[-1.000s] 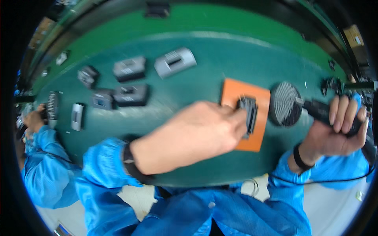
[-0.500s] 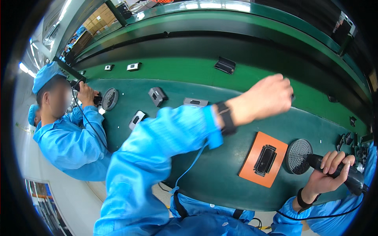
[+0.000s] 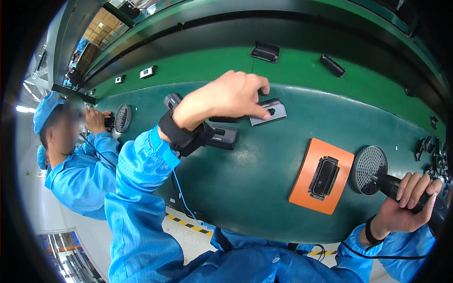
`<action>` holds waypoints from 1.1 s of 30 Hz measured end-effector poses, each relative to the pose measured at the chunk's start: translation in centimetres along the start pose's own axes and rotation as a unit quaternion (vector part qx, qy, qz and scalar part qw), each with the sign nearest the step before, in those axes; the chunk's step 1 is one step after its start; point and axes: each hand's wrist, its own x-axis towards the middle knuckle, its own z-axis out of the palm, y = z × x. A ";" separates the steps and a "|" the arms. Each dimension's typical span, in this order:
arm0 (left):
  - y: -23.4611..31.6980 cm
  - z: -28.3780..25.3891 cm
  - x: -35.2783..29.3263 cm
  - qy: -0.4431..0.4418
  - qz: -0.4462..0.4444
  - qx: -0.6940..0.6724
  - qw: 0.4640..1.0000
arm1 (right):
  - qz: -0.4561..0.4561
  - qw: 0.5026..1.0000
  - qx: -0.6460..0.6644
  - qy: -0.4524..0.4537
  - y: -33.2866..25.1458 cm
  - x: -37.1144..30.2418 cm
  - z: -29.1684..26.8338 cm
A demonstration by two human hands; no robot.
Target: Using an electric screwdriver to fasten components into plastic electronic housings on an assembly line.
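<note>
My left hand (image 3: 231, 96) reaches over the far middle of the table, thumb and index finger apart. Its thumb tip overlaps a grey housing (image 3: 278, 112) with a dark slot; whether it touches is unclear. Under my wrist lies another grey-and-black housing (image 3: 222, 136), and a further one (image 3: 172, 100) shows partly behind my forearm. At the right, my right hand (image 3: 408, 203) is wrapped around a black electric screwdriver (image 3: 392, 187), its tip pointing at a round grey screw tray (image 3: 370, 167). Left of the tray, a black frame-like part (image 3: 324, 177) rests on an orange mat (image 3: 302, 188).
Along the green ledge stand an open black case (image 3: 265, 51), a dark elongated part (image 3: 332, 65) and a small white-and-black part (image 3: 147, 71). Several black parts (image 3: 427, 147) crowd the right edge. On the left, a co-worker (image 3: 78, 160) in blue works beside another round tray (image 3: 123, 118).
My left hand has swung left from above the ledge to the grey housing. A dark elongated part now shows on the ledge. My right hand still grips the screwdriver; the view has shifted.
</note>
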 end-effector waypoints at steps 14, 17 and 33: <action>4.5 3.3 -3.5 0.094 0.169 -0.018 0.981 | 0.036 0.999 0.012 -0.019 0.1 -0.5 0.1; 6.7 4.3 -3.8 0.119 0.254 -0.039 0.959 | 0.036 0.998 0.009 -0.050 0.7 -0.4 0.1; 10.3 9.2 -2.2 0.172 0.527 0.267 0.788 | 0.016 0.993 0.017 -0.117 1.6 0.1 -0.8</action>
